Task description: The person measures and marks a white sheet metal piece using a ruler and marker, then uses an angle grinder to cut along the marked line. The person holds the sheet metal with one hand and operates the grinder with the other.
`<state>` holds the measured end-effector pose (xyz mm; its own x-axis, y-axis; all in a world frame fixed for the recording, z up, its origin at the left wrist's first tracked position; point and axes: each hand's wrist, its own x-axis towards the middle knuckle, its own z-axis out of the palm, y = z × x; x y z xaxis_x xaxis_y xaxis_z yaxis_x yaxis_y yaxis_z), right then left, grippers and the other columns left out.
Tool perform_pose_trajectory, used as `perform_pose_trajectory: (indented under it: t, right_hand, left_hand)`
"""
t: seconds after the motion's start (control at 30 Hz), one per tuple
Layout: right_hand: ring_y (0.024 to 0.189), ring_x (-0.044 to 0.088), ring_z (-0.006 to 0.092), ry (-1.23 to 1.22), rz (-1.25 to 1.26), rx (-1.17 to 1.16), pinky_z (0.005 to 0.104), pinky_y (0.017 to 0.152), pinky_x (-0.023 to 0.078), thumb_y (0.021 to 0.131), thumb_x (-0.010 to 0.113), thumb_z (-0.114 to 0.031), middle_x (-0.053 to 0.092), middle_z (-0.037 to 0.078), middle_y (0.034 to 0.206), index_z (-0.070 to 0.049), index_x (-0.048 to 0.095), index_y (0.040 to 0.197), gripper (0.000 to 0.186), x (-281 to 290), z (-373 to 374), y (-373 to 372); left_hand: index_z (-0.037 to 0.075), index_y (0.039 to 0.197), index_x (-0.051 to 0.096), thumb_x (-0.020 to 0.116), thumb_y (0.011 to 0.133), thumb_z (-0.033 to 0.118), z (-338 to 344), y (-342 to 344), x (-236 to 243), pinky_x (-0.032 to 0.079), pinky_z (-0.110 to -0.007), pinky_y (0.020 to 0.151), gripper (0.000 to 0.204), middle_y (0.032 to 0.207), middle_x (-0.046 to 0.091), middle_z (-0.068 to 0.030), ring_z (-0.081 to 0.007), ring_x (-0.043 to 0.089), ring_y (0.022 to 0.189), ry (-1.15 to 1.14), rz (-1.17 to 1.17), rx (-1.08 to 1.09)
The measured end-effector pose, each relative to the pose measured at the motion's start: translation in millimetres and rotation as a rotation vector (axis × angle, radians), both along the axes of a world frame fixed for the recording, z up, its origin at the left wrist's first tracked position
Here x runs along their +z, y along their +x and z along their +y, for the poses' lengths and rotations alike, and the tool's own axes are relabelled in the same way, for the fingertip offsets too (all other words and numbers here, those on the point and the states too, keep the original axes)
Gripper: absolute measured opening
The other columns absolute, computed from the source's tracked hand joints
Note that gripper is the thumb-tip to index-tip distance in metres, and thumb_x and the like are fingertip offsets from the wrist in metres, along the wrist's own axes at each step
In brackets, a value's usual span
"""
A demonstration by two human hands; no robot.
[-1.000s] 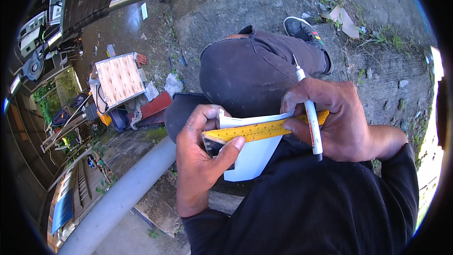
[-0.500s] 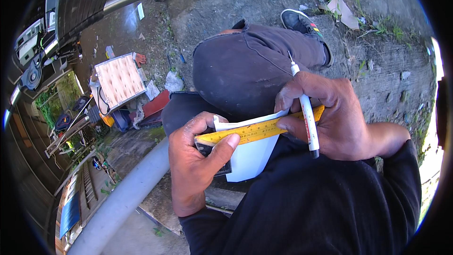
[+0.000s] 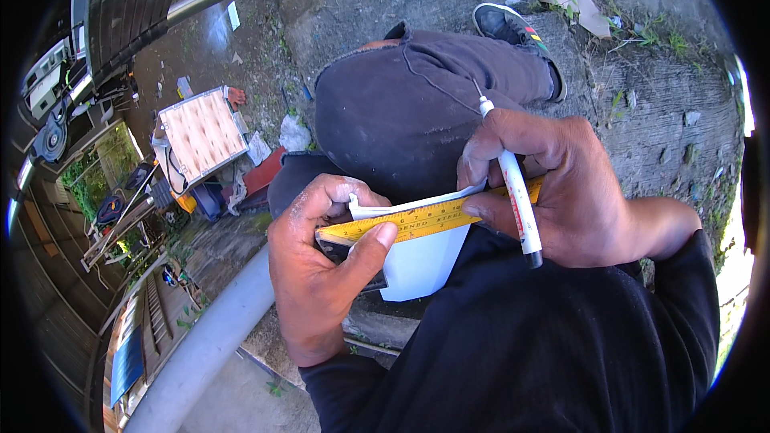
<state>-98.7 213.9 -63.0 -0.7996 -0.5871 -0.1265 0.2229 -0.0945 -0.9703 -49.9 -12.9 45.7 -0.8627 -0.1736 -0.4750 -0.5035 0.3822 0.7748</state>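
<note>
My left hand (image 3: 317, 273) grips the left end of a yellow ruler (image 3: 429, 223), its thumb pressed flat on the markings. A dark block sits under that end, mostly covered by the fingers. Behind the ruler is a white sheet piece (image 3: 429, 265) with a raised upper edge, held along with it. My right hand (image 3: 581, 192) pinches the ruler and sheet near their right side. The same hand keeps a white marker pen (image 3: 521, 208) tilted between its fingers, thin metal tip upward and black end downward. Both hands are above my lap, close to my bent knee.
A pale grey pipe (image 3: 208, 337) runs along my left. Beyond it stands a box with a light wooden top (image 3: 204, 138), beside a person's hand or foot (image 3: 234, 97). A metal rail (image 3: 212, 0) crosses the far left. Cardboard scrap (image 3: 583, 8) lies on rough concrete.
Both hands, with the ruler, sheet and marker pen, have shifted slightly left in the picture. The grips look the same.
</note>
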Motion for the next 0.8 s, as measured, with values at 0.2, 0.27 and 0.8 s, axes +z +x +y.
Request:
perform_pose_trajectory:
  t: [0.2,0.27,0.8]
  right_hand:
    - [0.081,0.061,0.0082,0.004,-0.023,0.037,0.0273,0.072,0.050,0.087,0.083,0.006,0.069,0.003,0.094,-0.003,0.068,0.099,0.022,1,2,-2]
    - [0.081,0.062,0.0081,0.001,-0.015,0.036,0.0272,0.073,0.050,0.087,0.083,0.007,0.069,0.004,0.094,-0.002,0.068,0.099,0.022,0,1,-2]
    - [0.081,0.067,0.0200,0.072,0.177,0.213,0.0345,0.075,0.052,0.082,0.085,0.002,0.072,0.009,0.089,0.000,0.071,0.094,0.019,19,0,-26]
  left_hand:
    - [-0.001,0.107,0.066,0.078,0.089,-0.006,3,-3,3,0.054,-0.024,0.076,0.022,0.097,0.069,-0.0057,-0.0086,0.067,0.089,0.047,-0.016,0.033]
    - [-0.001,0.109,0.065,0.078,0.089,-0.007,3,-4,2,0.054,-0.024,0.075,0.025,0.097,0.069,-0.0062,-0.0089,0.068,0.088,0.056,-0.015,0.025]
    - [-0.002,0.131,0.057,0.082,0.086,-0.010,0,-12,12,0.056,-0.026,0.074,0.052,0.091,0.073,-0.0105,-0.0108,0.072,0.086,0.086,0.013,-0.072]
